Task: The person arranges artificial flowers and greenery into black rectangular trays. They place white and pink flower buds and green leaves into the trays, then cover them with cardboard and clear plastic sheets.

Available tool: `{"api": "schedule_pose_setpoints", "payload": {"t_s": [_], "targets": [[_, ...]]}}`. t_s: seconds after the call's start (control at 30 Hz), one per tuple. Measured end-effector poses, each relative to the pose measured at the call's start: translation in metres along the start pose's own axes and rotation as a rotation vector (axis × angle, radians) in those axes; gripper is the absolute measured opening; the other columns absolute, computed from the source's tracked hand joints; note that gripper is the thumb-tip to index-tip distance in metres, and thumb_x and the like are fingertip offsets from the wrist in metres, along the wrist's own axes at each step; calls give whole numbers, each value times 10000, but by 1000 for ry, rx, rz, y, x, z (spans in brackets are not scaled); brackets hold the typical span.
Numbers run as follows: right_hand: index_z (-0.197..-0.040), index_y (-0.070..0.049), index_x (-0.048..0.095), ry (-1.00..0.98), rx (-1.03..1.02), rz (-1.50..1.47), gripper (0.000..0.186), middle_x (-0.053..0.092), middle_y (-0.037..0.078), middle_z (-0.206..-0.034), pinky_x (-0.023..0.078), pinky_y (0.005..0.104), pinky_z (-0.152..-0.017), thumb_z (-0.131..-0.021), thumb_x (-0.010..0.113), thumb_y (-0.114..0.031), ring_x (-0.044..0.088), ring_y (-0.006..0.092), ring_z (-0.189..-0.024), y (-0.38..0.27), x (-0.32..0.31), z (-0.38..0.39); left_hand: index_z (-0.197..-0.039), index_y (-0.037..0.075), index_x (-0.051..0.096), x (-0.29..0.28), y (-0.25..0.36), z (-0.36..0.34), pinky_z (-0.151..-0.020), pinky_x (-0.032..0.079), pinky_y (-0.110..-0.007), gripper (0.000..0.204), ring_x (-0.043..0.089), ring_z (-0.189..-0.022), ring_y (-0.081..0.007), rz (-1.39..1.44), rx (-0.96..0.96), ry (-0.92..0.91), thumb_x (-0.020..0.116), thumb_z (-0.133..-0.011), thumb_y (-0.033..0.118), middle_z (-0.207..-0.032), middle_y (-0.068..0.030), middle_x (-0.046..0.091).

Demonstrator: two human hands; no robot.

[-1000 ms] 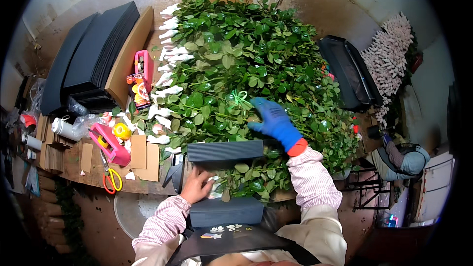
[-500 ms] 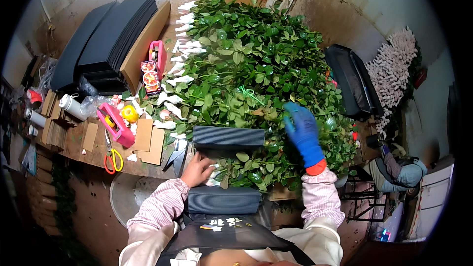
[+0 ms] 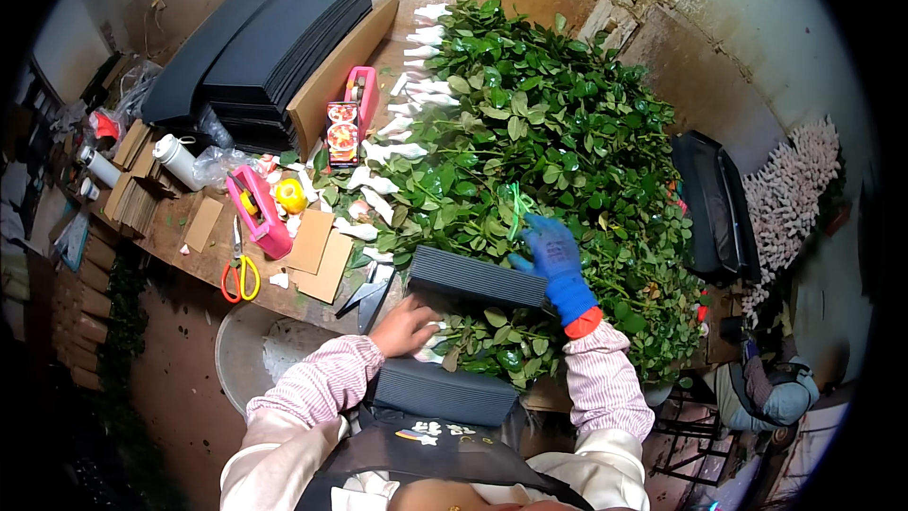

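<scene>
My bare left hand (image 3: 405, 326) rests by the white-wrapped heads (image 3: 430, 352) of a bundle of leafy stems (image 3: 501, 341), its fingers apart and the tips partly hidden. This bundle lies between two dark ribbed cardboard panels: an upper panel (image 3: 478, 279) tilts over its far side, and a lower panel (image 3: 445, 396) lies near my body. My right hand (image 3: 556, 265), in a blue glove with an orange cuff, is open beside the upper panel's right end. Its fingers reach up to thin green ties (image 3: 516, 211) lying on a large pile of leafy stems (image 3: 558, 123).
Left on the table (image 3: 184, 255) are scissors (image 3: 240, 270), dark shears (image 3: 369, 298), pink tape dispensers (image 3: 260, 218), a yellow-orange fruit (image 3: 290, 195) and cardboard pieces (image 3: 323, 265). Dark sheets (image 3: 284, 47) are stacked behind. A black case (image 3: 716, 208) stands right; another person (image 3: 771, 393) is beyond.
The view has swung, shifting the scene within the picture. My right hand has moved left, close to the green ties and the upper panel's end. My left hand stays by the wrapped heads.
</scene>
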State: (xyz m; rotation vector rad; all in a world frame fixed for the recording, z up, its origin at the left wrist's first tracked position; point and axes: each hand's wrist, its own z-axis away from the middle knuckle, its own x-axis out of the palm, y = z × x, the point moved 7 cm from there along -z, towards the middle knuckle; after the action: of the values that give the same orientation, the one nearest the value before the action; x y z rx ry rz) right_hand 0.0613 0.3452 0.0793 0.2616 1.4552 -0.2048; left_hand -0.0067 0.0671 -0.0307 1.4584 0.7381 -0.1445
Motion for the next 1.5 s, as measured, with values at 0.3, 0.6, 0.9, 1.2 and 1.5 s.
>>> {"api": "schedule_pose_setpoints", "payload": {"t_s": [0.3,0.6,0.9,1.2,1.5], "targets": [[-1213,-88,701,478,137,-325,339,660,148,-1369,475,432,-1113,-894,735,-200,615,347,-1267,36,-28,19,-1119,119,753,0,3,-8,-896,509,-450,246,595,-1013,-373,-10,34,-23,747,-915,257,-1007,-170,599],[-1270,-70,708,415,23,-328,533,715,142,-1300,511,455,-1015,-745,719,24,677,357,-1169,56,-125,216,-1255,64,653,13,-24,2,-954,523,-470,391,648,-1054,-389,-45,162,31,731,-936,277,-1037,-186,677],[-1099,-137,716,-2,301,-21,405,720,101,-1240,542,449,-941,-702,786,-97,682,358,-1072,97,84,262,-1410,86,498,-5,-1,-12,-909,541,-445,680,638,-1078,-378,143,-97,11,836,-842,242,-1200,-198,566],[-1109,-166,723,-275,359,30,230,714,72,-1133,528,450,-885,-935,641,-292,691,298,-1004,93,-31,89,-1297,60,627,-11,7,-4,-878,539,-460,486,605,-1051,-419,-80,-75,-13,809,-878,226,-1246,-230,472],[-1225,-121,652,338,135,67,413,645,139,-1297,468,483,-1018,-852,734,-276,599,357,-1215,103,2,-136,-1366,112,537,-7,11,-4,-751,547,-545,506,646,-881,-476,-112,-37,-20,730,-932,287,-1234,-286,498]]}}
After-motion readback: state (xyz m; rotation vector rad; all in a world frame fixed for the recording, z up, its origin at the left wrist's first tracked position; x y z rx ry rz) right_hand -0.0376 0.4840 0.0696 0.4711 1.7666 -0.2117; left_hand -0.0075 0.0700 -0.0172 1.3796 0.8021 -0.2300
